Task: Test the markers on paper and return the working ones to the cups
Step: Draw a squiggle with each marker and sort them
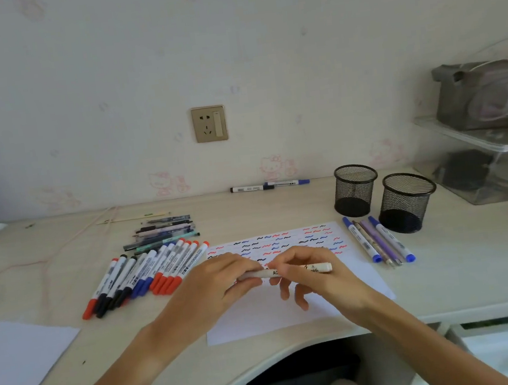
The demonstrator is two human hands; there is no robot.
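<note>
We hold a white pen (pixel 299 270) level over the scribbled paper (pixel 291 283), our left hand (pixel 224 278) pinching one end and our right hand (pixel 306 272) gripping the middle. A row of markers (pixel 148 272) lies left of the sheet, four more pens (pixel 378 243) right, beside two mesh cups (pixel 383 196).

Bare table (pixel 463 266) right of paper sheet (pixel 291 311): open lane toward two mesh cups (pixel 357 191), both mouths unobstructed. Row of four pens (pixel 378 241) lies between sheet and cups, near the nearer cup's base. Marker pile (pixel 148 272) crowds left of sheet. Clear plastic organizer (pixel 480 163) walls off far right. Two markers (pixel 269 186) lie along wall.
</note>
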